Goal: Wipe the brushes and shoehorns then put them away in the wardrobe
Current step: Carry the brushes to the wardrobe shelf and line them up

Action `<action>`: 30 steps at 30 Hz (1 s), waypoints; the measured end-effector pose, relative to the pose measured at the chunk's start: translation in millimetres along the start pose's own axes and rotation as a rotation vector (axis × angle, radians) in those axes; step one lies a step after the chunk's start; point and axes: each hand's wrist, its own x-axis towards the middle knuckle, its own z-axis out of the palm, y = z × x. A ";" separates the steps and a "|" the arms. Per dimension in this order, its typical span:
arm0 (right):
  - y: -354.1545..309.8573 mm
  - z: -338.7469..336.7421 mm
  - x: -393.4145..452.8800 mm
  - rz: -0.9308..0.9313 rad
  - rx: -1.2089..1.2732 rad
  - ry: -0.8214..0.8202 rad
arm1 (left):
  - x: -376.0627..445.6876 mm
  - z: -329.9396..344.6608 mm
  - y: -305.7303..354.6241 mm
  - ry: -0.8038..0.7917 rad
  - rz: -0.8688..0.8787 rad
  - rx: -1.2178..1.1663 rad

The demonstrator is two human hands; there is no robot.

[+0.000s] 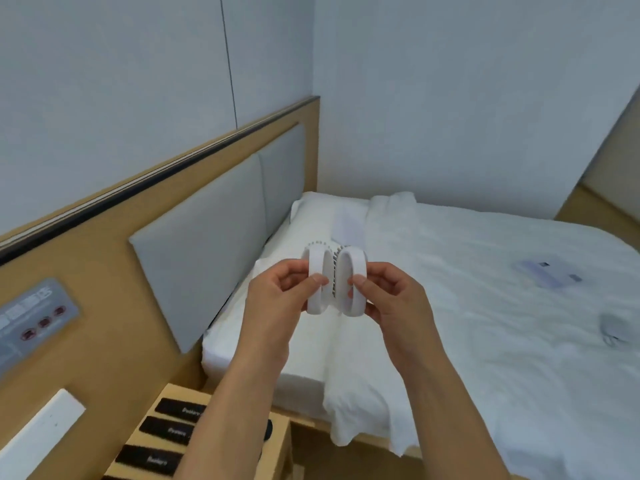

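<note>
Two white oval brushes are held side by side above the edge of the bed. My left hand pinches the left brush between thumb and fingers. My right hand pinches the right brush the same way. A row of short grey bristles shows between the two brushes, and another along the top of the left one. No shoehorn or cloth can be made out for certain.
The white bed fills the right, with a pillow, a pale flat packet and a small grey item on the cover. A wooden bedside stand holding dark labelled items is below left. A switch panel sits on the headboard.
</note>
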 end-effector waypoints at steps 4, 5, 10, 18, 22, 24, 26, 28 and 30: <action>-10.7 -57.6 -13.8 -0.028 0.002 0.122 | -8.1 55.1 2.1 -0.149 0.010 0.008; -13.5 -73.5 -17.7 -0.032 0.003 0.154 | -10.6 70.8 2.4 -0.181 0.014 0.009; -26.6 -159.0 -41.6 -0.063 -0.005 0.297 | -30.0 159.6 0.1 -0.335 0.020 0.004; -47.7 -313.9 -94.4 -0.089 0.026 0.483 | -88.3 314.4 -11.6 -0.549 0.008 -0.024; -55.5 -391.4 -127.1 -0.108 0.036 0.581 | -123.0 392.1 -19.6 -0.652 0.005 -0.044; -59.6 -428.5 -146.4 -0.110 0.039 0.649 | -143.3 431.5 -22.7 -0.712 0.004 -0.037; -64.1 -463.6 -165.7 -0.116 0.042 0.726 | -164.4 470.2 -24.9 -0.775 -0.001 -0.041; -67.2 -495.1 -185.5 -0.122 0.049 0.810 | -185.1 506.1 -27.2 -0.848 -0.002 -0.034; -69.2 -523.8 -205.3 -0.133 0.062 0.886 | -204.1 539.4 -31.1 -0.931 0.000 -0.041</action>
